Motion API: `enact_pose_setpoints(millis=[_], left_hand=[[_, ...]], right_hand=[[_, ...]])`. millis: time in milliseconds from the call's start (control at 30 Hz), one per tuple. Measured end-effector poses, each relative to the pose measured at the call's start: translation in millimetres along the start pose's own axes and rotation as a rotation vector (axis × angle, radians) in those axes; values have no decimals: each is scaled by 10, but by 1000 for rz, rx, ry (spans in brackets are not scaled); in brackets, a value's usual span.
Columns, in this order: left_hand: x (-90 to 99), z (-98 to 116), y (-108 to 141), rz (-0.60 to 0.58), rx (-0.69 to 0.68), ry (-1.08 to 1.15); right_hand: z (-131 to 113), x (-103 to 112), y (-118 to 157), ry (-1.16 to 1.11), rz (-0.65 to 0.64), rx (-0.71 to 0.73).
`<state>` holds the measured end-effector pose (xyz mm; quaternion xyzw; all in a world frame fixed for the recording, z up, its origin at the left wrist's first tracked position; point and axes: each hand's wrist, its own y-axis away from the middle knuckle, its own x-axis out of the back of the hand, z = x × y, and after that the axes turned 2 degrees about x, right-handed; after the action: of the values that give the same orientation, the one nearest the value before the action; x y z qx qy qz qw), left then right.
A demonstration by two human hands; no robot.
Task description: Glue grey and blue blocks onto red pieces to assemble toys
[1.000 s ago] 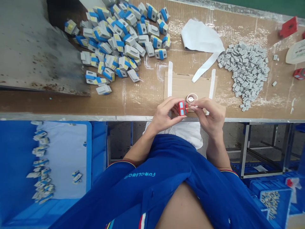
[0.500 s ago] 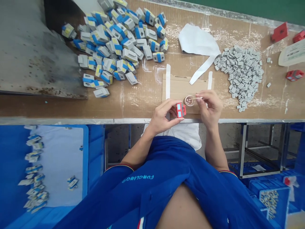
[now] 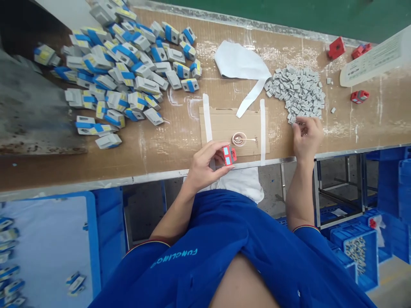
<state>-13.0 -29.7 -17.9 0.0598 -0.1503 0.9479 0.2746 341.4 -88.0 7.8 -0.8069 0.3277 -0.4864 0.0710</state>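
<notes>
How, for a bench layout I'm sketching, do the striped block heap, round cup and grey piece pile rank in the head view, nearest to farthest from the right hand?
1. Grey piece pile: nearest, just beyond the right hand.
2. Round cup: to its left, on the cardboard sheet.
3. Striped block heap: farthest, well over to the left.

The block (image 3: 229, 155) was coloured red with pale-blue panels, the tiles (image 3: 302, 92) grey; the piled pieces (image 3: 126, 75) were banded blue and yellow.

Brown-topped workbench (image 3: 176, 145), green surface (image 3: 272, 19) beyond, metal frame (image 3: 317, 192), blue crates (image 3: 111, 231) below
</notes>
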Motion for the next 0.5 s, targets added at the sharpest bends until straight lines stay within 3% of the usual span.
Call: enact_pose_setpoints(millis=[133, 267, 500], left_hand=[[6, 5, -1, -4, 2, -6], [5, 19, -9, -1, 7, -4], [-2, 17, -23, 14, -44, -1]], right_hand=[[99, -19, -118, 46, -146, 100], [90, 20, -183, 22, -202, 92], [-97, 136, -40, -476, -80, -221]])
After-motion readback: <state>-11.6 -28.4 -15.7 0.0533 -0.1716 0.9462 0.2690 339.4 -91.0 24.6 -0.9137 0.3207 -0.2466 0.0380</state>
